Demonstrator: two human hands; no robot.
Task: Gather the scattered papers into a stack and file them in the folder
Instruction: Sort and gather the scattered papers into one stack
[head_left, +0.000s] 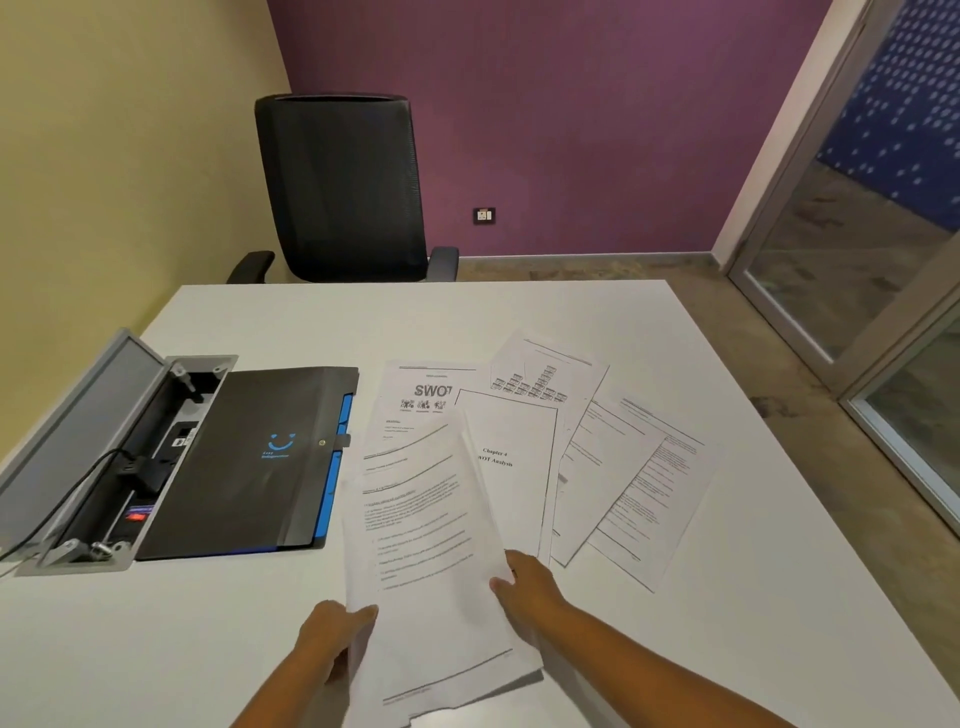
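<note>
I've got a thin sheaf of printed pages (431, 561) pinched at its near edges: left hand (332, 639) & right hand (524, 587), fingers closed on it. Paper's light, floppy, slippery, so grip both sides. Other sheets (623, 467) fanned beside; black folder (249, 462) shut, to the left.

Soft, even indoor light, faint shadows, wide-angle bowing (strongest at the edges)
</note>
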